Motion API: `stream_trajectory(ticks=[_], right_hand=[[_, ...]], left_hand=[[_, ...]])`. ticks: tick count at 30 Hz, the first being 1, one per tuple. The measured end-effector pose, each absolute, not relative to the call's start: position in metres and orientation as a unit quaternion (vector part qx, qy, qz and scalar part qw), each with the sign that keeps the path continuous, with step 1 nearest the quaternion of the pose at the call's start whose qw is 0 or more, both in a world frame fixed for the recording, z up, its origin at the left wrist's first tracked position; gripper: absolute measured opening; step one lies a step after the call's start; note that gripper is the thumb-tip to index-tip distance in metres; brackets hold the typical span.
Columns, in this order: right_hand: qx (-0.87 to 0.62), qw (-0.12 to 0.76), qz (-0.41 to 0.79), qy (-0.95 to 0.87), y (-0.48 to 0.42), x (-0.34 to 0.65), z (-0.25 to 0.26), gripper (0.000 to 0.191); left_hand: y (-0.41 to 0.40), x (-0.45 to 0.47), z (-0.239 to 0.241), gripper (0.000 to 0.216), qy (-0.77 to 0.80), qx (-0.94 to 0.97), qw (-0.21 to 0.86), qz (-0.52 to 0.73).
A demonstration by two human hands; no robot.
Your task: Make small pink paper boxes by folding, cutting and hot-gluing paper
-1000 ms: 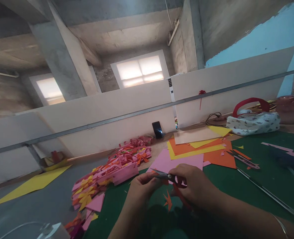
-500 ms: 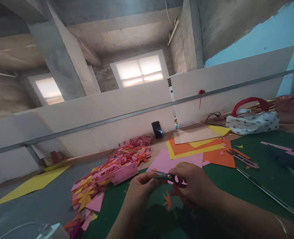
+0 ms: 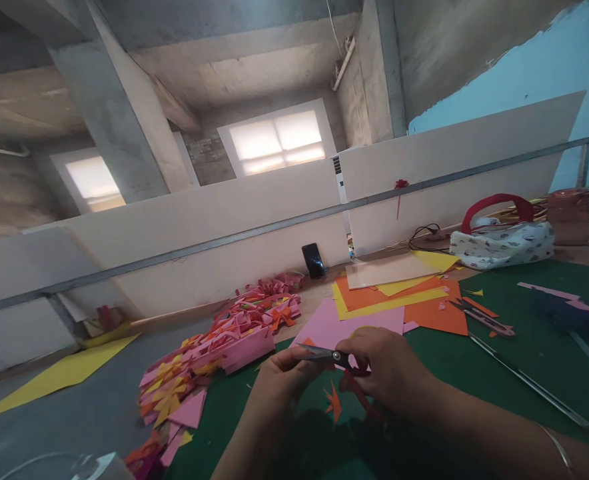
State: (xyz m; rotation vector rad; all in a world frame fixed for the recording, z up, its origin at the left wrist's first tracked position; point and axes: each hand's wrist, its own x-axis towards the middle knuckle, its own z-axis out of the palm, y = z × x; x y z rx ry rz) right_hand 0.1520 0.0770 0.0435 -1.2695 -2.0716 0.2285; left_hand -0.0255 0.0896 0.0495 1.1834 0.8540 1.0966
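Observation:
My right hand (image 3: 392, 367) is closed around the handles of a pair of scissors (image 3: 323, 355), whose blades point left. The blade tips reach the fingers of my left hand (image 3: 279, 380). Thumb and fingers of that hand pinch a small piece of orange paper (image 3: 308, 342), mostly hidden by the fingers and the blades. Below the scissors lies an orange paper scrap (image 3: 333, 404) with pointed arms, on a green cutting mat (image 3: 424, 440). Behind my hands rests a pink sheet (image 3: 319, 321).
Left of my hands is a long heap of pink, orange and yellow paper cutouts (image 3: 239, 320). Orange and yellow sheets (image 3: 432, 313) lie behind. On the right are a utility knife (image 3: 484, 317), a clear rod (image 3: 529, 380) and a patterned pouch (image 3: 504, 245). A phone (image 3: 313, 261) leans on the partition.
The whole view has shifted slightly, so everything sits a little further left. My hands keep the same hold on the scissors and the orange paper.

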Motion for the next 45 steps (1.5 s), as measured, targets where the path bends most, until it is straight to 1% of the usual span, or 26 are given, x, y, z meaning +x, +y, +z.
stream_trajectory(ticks=[5, 21, 30, 37, 45], right_hand=[[-0.495, 0.338, 0.088, -0.795, 0.0761, 0.1521, 0.0446, 0.013], [-0.517, 0.316, 0.08, -0.792, 0.076, 0.1521, 0.046, 0.012], [-0.519, 0.309, 0.073, -0.794, 0.0747, 0.153, 0.0479, 0.013], [-0.519, 0.311, 0.076, -0.793, 0.0743, 0.1524, 0.0474, 0.014], [-0.513, 0.315, 0.065, -0.796, 0.0749, 0.1518, 0.046, 0.012]], left_hand=[[0.0885, -0.0251, 0.0509, 0.019, 0.368, 0.49, 0.635, 0.47], [0.0864, -0.0244, 0.0528, 0.017, 0.385, 0.489, 0.629, 0.466], [0.0866, -0.0241, 0.0524, 0.02, 0.389, 0.477, 0.635, 0.467], [0.0863, -0.0235, 0.0523, 0.021, 0.386, 0.472, 0.639, 0.469], [0.0864, -0.0231, 0.0529, 0.02, 0.385, 0.457, 0.647, 0.473]])
